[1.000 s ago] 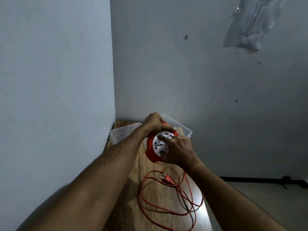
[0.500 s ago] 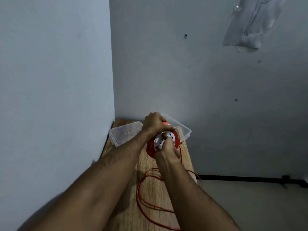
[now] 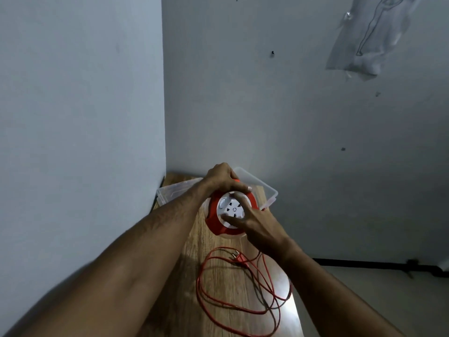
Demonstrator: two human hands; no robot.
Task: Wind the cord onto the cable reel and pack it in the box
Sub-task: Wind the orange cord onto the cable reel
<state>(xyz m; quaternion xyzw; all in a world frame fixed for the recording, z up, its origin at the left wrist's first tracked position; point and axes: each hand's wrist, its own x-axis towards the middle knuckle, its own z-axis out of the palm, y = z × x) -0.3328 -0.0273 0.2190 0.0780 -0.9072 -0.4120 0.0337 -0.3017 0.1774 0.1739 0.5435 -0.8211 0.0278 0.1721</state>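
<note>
Reel: your cable reel (image 3: 213,216), red rim with a white socket face, sits upright on the wooden table (image 3: 192,268), just in front of the box.
Left hand: your left hand (image 3: 220,177) is curled over the reel's top edge, clasping it steady.
Right hand: your right hand (image 3: 255,221) lies on the reel's white hub, fingers bent round its edge; looks like a turning hold.
Cord: most of the red cord (image 3: 206,293) lies in loose loops on the table nearer you than the reel, plug (image 3: 239,258) among them.
Progress: early, by my reading; winding is mostly ahead, packing not begun.
Box: the clear plastic box (image 3: 269,192) waits behind the reel, lid (image 3: 170,194) off to its left.
Room: table runs into a corner of plain pale walls (image 3: 80,105); a clear plastic bag (image 3: 364,42) hangs high to the reel's right.
</note>
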